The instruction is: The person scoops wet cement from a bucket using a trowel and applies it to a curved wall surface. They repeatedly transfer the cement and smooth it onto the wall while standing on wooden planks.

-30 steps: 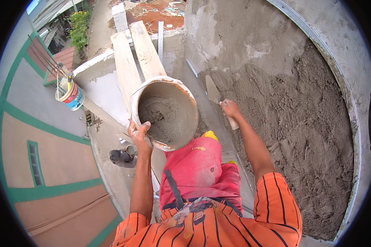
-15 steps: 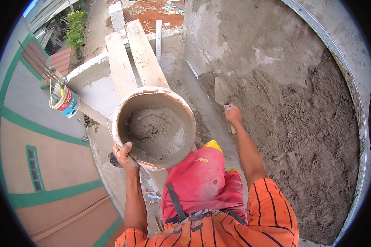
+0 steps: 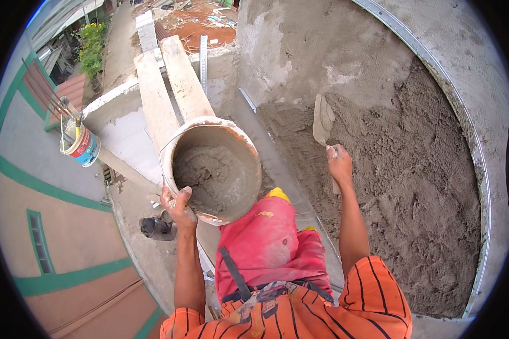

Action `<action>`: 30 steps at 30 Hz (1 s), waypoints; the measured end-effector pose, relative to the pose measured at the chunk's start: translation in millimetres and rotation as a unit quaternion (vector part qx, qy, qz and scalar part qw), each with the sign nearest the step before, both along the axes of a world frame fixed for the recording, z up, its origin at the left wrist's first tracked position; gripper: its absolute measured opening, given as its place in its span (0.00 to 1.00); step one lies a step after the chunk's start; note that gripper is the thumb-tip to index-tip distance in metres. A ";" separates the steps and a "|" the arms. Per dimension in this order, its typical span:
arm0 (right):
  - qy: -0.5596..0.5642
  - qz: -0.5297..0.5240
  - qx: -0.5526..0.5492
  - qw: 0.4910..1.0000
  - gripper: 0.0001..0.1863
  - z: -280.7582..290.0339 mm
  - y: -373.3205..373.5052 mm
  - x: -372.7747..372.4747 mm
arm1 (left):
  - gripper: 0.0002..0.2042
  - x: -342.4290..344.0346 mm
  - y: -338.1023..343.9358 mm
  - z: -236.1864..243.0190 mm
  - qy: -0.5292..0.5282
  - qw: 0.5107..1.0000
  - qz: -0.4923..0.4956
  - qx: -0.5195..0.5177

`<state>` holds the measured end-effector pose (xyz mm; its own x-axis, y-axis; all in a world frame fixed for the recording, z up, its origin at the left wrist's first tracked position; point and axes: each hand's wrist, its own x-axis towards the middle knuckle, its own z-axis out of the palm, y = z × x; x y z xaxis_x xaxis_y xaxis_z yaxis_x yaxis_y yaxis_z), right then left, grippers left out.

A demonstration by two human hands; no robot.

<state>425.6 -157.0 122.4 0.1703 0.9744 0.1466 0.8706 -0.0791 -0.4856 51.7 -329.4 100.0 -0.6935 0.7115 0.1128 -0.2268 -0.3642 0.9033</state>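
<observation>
My left hand grips the near left rim of a round, mortar-crusted bucket, its thumb lying over the edge. Wet grey mortar fills the bottom of that bucket, which is tilted towards me. In my right hand is a trowel, the fingers closed round its handle. The trowel's blade points away from me, against or just in front of the wall's mortar; the gap cannot be judged. Rough fresh mortar covers much of the wall on the right, with a smoother damp band beyond it.
A metal edge strip borders the rough mortar. Two planks extend away beyond the bucket. A smaller pail with tools in it is at the left. Far below at the lower left, another person is on the ground beside a building.
My right hand and the trowel have moved right along the wall. The bucket has shifted slightly left in view, still held by my left hand. The person below has come into fuller view.
</observation>
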 end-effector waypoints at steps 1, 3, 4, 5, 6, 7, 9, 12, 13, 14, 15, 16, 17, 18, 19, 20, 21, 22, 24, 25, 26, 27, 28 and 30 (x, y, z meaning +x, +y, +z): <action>-0.004 -0.004 0.003 1.000 0.19 9.0 -7.4 0.7 | 0.28 2.2 -0.3 1.4 0.003 1.000 -0.003 -0.001; -0.009 -0.010 0.010 1.000 0.19 24.7 -21.3 5.4 | 0.30 4.7 0.4 2.0 0.009 1.000 -0.007 -0.008; -0.011 -0.011 0.014 1.000 0.18 31.6 -27.8 9.5 | 0.30 5.0 0.6 0.8 0.014 1.000 -0.009 -0.010; -0.013 -0.012 0.019 1.000 0.18 37.7 -33.8 13.9 | 0.31 5.6 1.1 0.6 0.017 1.000 -0.010 -0.013; -0.016 -0.014 0.020 1.000 0.18 42.6 -38.9 17.8 | 0.31 4.3 1.1 -0.1 0.020 1.000 -0.009 -0.015; -0.019 -0.014 0.022 0.999 0.18 46.9 -43.7 22.3 | 0.32 3.7 1.1 0.2 0.021 1.000 -0.011 -0.014; -0.019 -0.011 0.028 0.999 0.17 57.4 -55.0 30.4 | 0.33 5.0 -1.2 3.2 0.013 1.000 -0.024 0.002; -0.020 -0.005 0.052 0.998 0.16 78.3 -73.8 41.9 | 0.35 9.1 3.0 9.1 0.017 0.998 -0.043 0.030; -0.007 -0.002 0.047 0.999 0.16 83.9 -79.6 46.0 | 0.35 8.1 5.0 5.2 0.019 0.998 -0.050 0.035; -0.010 -0.011 0.047 0.999 0.15 92.4 -85.9 45.9 | 0.36 8.4 7.0 2.9 0.019 0.997 -0.059 0.037; -0.012 -0.022 0.044 0.999 0.15 98.5 -91.5 46.1 | 0.36 12.2 9.5 6.5 0.011 0.997 -0.057 0.046; -0.014 -0.024 0.044 0.999 0.15 101.3 -95.4 47.4 | 0.36 14.0 9.3 8.5 0.001 0.997 -0.056 0.052; -0.016 -0.027 0.045 0.998 0.15 103.6 -97.4 48.6 | 0.36 10.1 10.0 4.5 0.021 0.997 -0.053 0.051; -0.019 -0.036 0.045 0.998 0.15 107.3 -100.4 50.1 | 0.36 9.2 11.5 1.7 0.033 0.997 -0.047 0.052; -0.034 -0.042 0.056 0.997 0.14 113.7 -103.9 46.0 | 0.36 8.2 10.0 -1.4 0.044 0.997 -0.039 0.050; -0.050 -0.049 0.068 0.995 0.14 120.8 -108.7 40.3 | 0.35 7.4 9.2 -2.2 0.055 0.997 -0.032 0.048; -0.066 -0.059 0.077 0.993 0.14 126.8 -114.1 37.1 | 0.34 9.0 7.6 0.9 0.060 0.997 -0.016 0.045; -0.082 -0.063 0.085 0.991 0.14 131.1 -116.5 35.7 | 0.35 8.3 5.0 1.7 0.040 0.998 -0.024 0.045; -0.114 -0.074 0.101 0.986 0.14 139.8 -119.6 33.6 | 0.36 6.3 1.1 1.8 0.001 0.998 -0.040 0.046; -0.123 -0.087 0.099 0.984 0.14 146.4 -122.7 30.2 | 0.36 4.9 0.2 1.5 0.001 0.998 -0.039 0.048; -0.132 -0.101 0.097 0.981 0.14 153.9 -126.2 24.4 | 0.36 2.7 -0.5 1.2 0.002 0.998 -0.036 0.049; -0.140 -0.115 0.095 0.979 0.14 161.1 -128.7 19.8 | 0.36 1.4 0.3 1.5 0.002 0.998 -0.036 0.052; -0.150 -0.111 0.100 0.977 0.14 166.5 -130.7 16.7 | 0.36 0.6 0.8 1.0 -0.002 0.998 -0.035 0.053; -0.169 -0.103 0.110 0.974 0.13 174.3 -133.0 11.9 | 0.36 -0.1 2.5 -0.5 -0.010 0.998 -0.036 0.054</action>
<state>437.5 -290.0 296.7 0.2656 0.8634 0.4290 0.9601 -0.1962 -0.1994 51.6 -326.9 99.6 -0.6442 0.7439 0.1778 -0.2732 -0.4410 0.8549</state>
